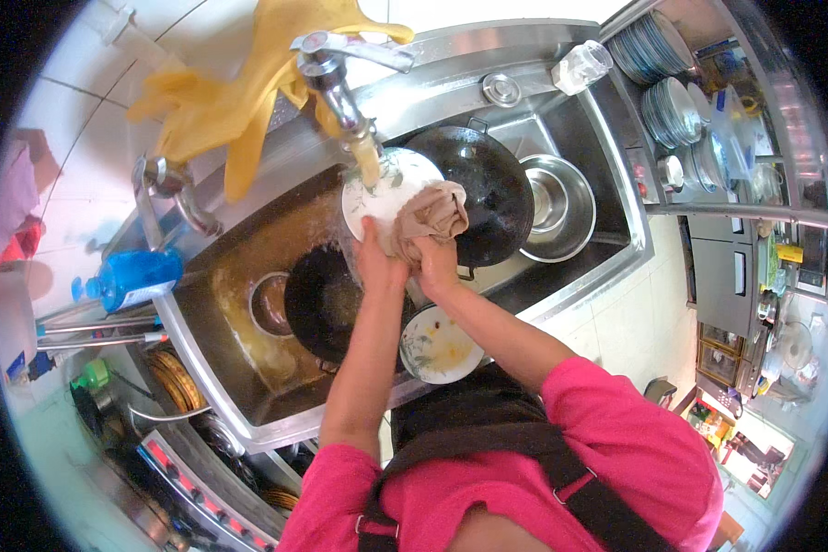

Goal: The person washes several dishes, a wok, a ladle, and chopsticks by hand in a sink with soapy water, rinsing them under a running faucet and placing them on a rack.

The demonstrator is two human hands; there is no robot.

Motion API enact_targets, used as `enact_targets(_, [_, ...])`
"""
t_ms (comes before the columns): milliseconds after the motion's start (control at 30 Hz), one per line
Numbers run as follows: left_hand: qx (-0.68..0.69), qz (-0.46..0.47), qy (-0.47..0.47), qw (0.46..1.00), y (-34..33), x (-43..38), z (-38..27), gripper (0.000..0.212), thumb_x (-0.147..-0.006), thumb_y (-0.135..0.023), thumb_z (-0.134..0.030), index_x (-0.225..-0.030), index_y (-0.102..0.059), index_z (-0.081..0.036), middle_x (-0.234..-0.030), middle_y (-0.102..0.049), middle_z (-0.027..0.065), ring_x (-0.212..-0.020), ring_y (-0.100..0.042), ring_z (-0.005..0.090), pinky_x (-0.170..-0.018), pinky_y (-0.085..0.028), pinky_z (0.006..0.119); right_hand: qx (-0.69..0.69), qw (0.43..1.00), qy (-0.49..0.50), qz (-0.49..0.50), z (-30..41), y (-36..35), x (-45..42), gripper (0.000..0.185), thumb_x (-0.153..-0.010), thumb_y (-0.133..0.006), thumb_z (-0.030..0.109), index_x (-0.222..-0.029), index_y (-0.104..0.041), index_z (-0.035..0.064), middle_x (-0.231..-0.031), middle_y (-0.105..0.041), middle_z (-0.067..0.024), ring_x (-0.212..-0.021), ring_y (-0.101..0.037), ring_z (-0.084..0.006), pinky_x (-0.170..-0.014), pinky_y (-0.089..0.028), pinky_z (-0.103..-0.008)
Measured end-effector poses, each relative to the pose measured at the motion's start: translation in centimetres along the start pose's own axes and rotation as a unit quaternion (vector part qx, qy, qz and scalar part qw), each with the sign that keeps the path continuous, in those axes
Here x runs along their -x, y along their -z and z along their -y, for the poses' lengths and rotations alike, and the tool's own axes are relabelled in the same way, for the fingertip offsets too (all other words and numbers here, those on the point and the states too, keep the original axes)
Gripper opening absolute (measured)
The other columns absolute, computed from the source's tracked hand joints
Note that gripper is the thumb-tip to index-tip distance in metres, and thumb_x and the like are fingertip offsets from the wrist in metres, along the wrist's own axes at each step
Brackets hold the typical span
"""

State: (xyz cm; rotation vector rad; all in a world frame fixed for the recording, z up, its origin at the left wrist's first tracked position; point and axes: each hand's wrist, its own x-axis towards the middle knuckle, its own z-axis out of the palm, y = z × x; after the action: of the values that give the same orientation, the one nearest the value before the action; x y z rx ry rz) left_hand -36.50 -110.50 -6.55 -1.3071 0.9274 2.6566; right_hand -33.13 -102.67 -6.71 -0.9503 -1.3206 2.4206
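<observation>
My left hand (378, 261) grips the near edge of a white plate with a green leaf pattern (379, 196), tilted under a running faucet (338, 103). On the plate's right part lies a crumpled brownish cloth (431, 217), held by my right hand (436, 261). Behind and right of the plate a black wok (483, 193) rests over the sink. A second dark wok (321, 300) sits in the left basin (228, 372), in brownish water beside a round bowl (269, 303). Near my right forearm, a stained patterned plate (441, 348) rests at the sink's front edge.
Yellow rubber gloves (248, 103) hang behind the faucet. A second faucet (172, 186) and a blue bottle (138, 276) stand left. Nested metal bowls (566, 207) sit in the right basin. A clear jar (583, 67) and metal lid (501, 90) lie on the rear ledge; stacked plates (669, 110) fill a rack.
</observation>
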Motion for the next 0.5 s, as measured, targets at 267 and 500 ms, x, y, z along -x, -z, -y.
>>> enact_targets(267, [-0.265, 0.233, 0.065, 0.933, -0.4, -5.0, -6.4, 0.044, -0.087, -0.05, -0.015, -0.127, -0.034, -0.005, -0.118, -0.047, 0.0145, -0.102, -0.053, 0.0278, -0.081, -0.049, 0.044, 0.15, 0.963, -0.047, 0.219, 5.2, -1.9, -3.7, 0.032, -0.065, -0.063, 0.006, -0.095, -0.057, -0.0016, -0.086, -0.062, -0.0073, -0.074, -0.058, -0.0142, -0.065, -0.047, -0.0282])
enact_targets(500, [-0.066, 0.116, 0.047, 0.99, -0.6, 0.6, -1.9, 0.038, -0.088, -0.048, -0.016, -0.124, -0.037, -0.006, -0.118, -0.047, 0.0136, -0.109, -0.047, 0.0296, -0.086, -0.044, 0.047, 0.032, 0.993, -0.09, 0.068, 0.5, 0.4, 0.7, 0.032, -0.071, -0.055, 0.0, -0.103, -0.053, 0.0005, -0.093, -0.059, -0.0083, -0.08, -0.057, -0.0166, -0.069, -0.047, -0.0282])
